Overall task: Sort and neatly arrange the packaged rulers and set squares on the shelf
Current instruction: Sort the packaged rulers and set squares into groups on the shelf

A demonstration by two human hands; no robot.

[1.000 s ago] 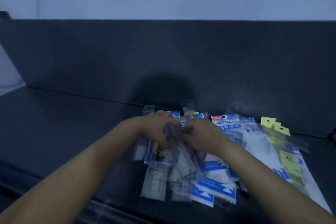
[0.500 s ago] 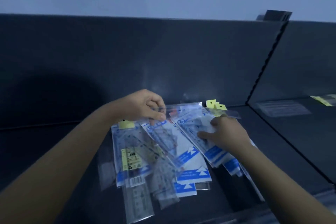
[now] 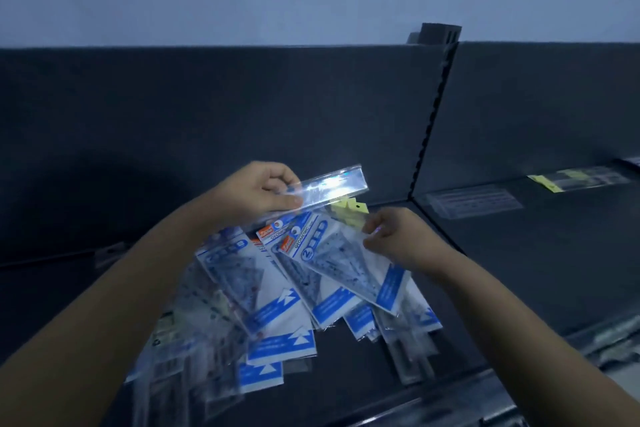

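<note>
Left grip [image 3: 263, 189] is pinching one end of a clear ruler pack [image 3: 332, 184] between thumb and fingers, holding it up just above the heap, while the right grip [image 3: 391, 239] has its fingertips nipped on the top edge of the uppermost set square pack [image 3: 343, 267]. So both are holding something, neither's idle. Progress-wise it looks pretty early: the blue-and-white set square packs [image 3: 263, 302] are fanned out crooked across the shelf [image 3: 346, 378], overlapping each other, with narrow ruler packs [image 3: 173, 357] mixed in at the lower left (too blurry to count) and some yellow-tagged packs [image 3: 346, 215] tucked behind. Nothing's squared into stacks yet, so pretty much all the separating and lining up is left. The next bay [image 3: 554, 253] over on the right has a few packs [image 3: 474, 204] lying flat. Compared with half a second ago: the left grip was down on top of the pile and now it's lifted that ruler clear, and the right one has gone from lying over the set squares to pinching the top one's edge.
</note>
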